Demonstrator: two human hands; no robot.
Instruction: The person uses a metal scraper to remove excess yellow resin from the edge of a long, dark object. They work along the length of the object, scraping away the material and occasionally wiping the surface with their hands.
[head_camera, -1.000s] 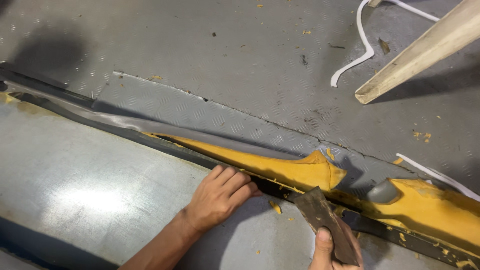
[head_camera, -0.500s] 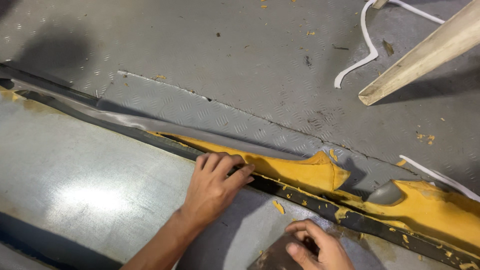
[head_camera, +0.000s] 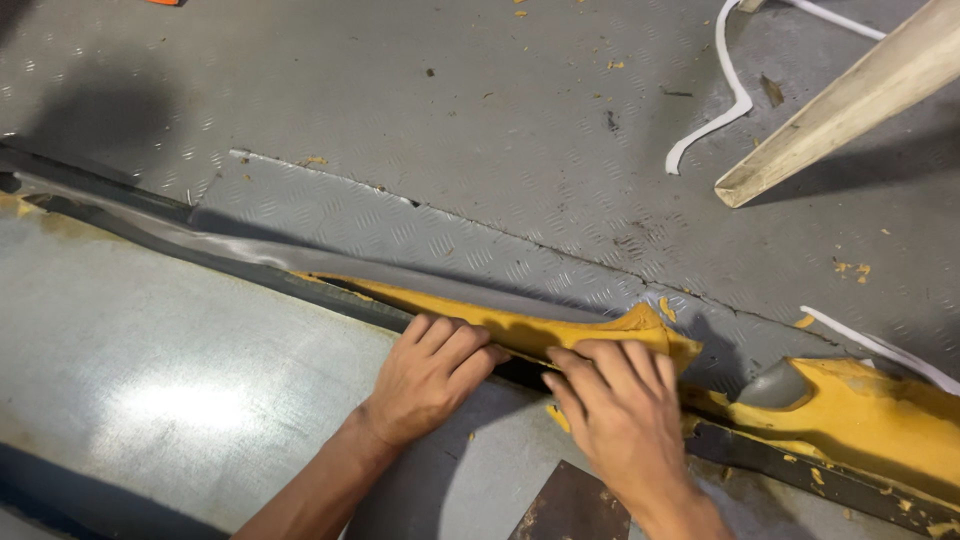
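I see both hands side by side at lower centre, fingers flat and pressing, not clamped: the left hand (head_camera: 432, 375) and right hand (head_camera: 622, 415) rest on the yellow strip (head_camera: 560, 328) running diagonally toward the lower right. A brown scraper (head_camera: 572, 505) lies at the bottom edge. A white cord (head_camera: 722, 100) and wooden plank (head_camera: 850, 100) sit upper right.

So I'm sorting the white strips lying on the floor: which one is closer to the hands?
The straight white strip at the right edge, beside the yellow material, nearest the right hand. The curvy white strip lies farther off by the wooden plank.
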